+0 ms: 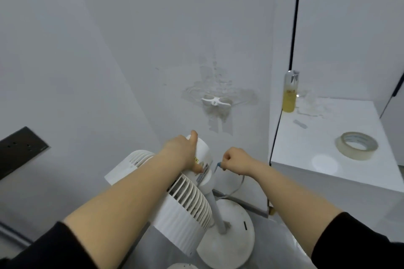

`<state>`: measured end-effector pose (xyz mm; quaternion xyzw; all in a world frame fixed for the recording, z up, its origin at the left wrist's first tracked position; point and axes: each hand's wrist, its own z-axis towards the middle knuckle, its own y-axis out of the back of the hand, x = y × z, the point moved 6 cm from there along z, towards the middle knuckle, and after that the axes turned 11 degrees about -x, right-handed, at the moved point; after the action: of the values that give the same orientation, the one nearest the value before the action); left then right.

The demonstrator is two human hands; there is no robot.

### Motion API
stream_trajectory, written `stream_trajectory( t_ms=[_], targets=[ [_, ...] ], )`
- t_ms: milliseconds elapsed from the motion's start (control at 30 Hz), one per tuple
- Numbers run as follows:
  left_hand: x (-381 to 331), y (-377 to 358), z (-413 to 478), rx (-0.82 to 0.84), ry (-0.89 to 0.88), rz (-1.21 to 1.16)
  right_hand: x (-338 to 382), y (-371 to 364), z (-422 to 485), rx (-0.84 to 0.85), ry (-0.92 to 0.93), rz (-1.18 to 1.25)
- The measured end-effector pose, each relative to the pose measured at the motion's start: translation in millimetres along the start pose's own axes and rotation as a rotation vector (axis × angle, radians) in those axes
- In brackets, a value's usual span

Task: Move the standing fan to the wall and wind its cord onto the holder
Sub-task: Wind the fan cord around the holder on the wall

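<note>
The white standing fan (185,207) stands close to the wall, its round base (236,225) on the floor. My left hand (183,150) grips the fan's white motor housing from above. My right hand (235,159) is closed around the fan's thin grey cord (238,188), which loops down towards the base. A white cord holder (216,101) with two loops is stuck to the wall above the fan, with patchy tape marks around it. No cord is on the holder.
A white cabinet top (317,148) at the right holds a roll of tape (356,145), a bottle of yellow liquid (289,94) and plastic scraps. A black cable (293,39) runs down the wall corner. A dark socket plate (19,148) sits on the left wall.
</note>
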<state>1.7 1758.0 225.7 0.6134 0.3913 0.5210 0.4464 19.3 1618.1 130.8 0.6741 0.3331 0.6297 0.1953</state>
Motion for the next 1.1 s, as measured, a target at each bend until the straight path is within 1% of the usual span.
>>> stream_trajectory(
  t_ms=[133,233,333,433,467,533,567,600,633,700,733,767,833,933,967,1033,1067,1100],
  targets=[
    [-1.7,2.7,-4.1,-0.004,0.019,-0.013,11.5,26.4,-24.6,0.035,-0.033,-0.165],
    [4.1,0.6,-4.5,-0.007,0.040,-0.031,18.2,63.0,-40.8,-0.076,-0.029,-0.199],
    [12.7,-2.7,-3.5,-0.009,0.068,-0.051,15.3,96.9,-51.8,-0.181,-0.069,-0.050],
    [15.8,-7.8,-5.8,-0.030,0.123,-0.006,15.1,109.9,-59.1,-0.204,-0.090,0.154],
    [12.1,-7.1,-5.3,-0.053,0.115,0.048,18.2,111.2,-59.9,-0.203,-0.079,0.202],
    [-5.7,-1.9,-0.7,-0.131,0.008,0.102,27.0,110.2,-59.8,-0.192,-0.039,0.242],
    [-18.2,3.0,3.1,-0.164,-0.077,0.055,32.9,109.8,-58.8,-0.193,-0.012,0.237],
    [-31.9,6.9,6.3,-0.183,-0.159,-0.063,37.2,108.9,-58.2,-0.193,0.017,0.224],
    [-44.6,12.0,8.1,-0.173,-0.215,-0.250,40.7,109.3,-58.2,-0.197,0.047,0.213],
    [-66.9,20.9,5.1,-0.065,-0.281,-0.660,41.4,114.2,-60.7,-0.209,0.087,0.217],
    [-73.9,23.2,3.5,-0.020,-0.298,-0.799,39.4,119.4,-63.3,-0.218,0.096,0.223],
    [-77.0,24.1,4.2,-0.009,-0.294,-0.863,35.8,125.8,-66.3,-0.225,0.098,0.224],
    [-71.8,24.1,11.7,-0.076,-0.232,-0.832,23.5,140.3,-74.2,-0.210,0.066,0.246],
    [-59.3,26.5,23.5,-0.270,-0.071,-0.643,-4.5,158.9,-81.3,-0.197,-0.009,0.306],
    [-58.0,25.5,24.5,-0.300,-0.022,-0.586,-12.7,161.9,-83.1,-0.208,-0.028,0.302],
    [-63.4,22.8,25.4,-0.286,0.032,-0.529,-23.3,161.9,-86.3,-0.258,-0.048,0.241],
    [-68.4,24.8,25.8,-0.287,0.028,-0.534,-25.4,161.0,-86.9,-0.299,-0.044,0.210],
    [-74.8,29.5,25.5,-0.312,-0.017,-0.571,-25.4,158.9,-86.2,-0.343,-0.034,0.200]
  ],
)
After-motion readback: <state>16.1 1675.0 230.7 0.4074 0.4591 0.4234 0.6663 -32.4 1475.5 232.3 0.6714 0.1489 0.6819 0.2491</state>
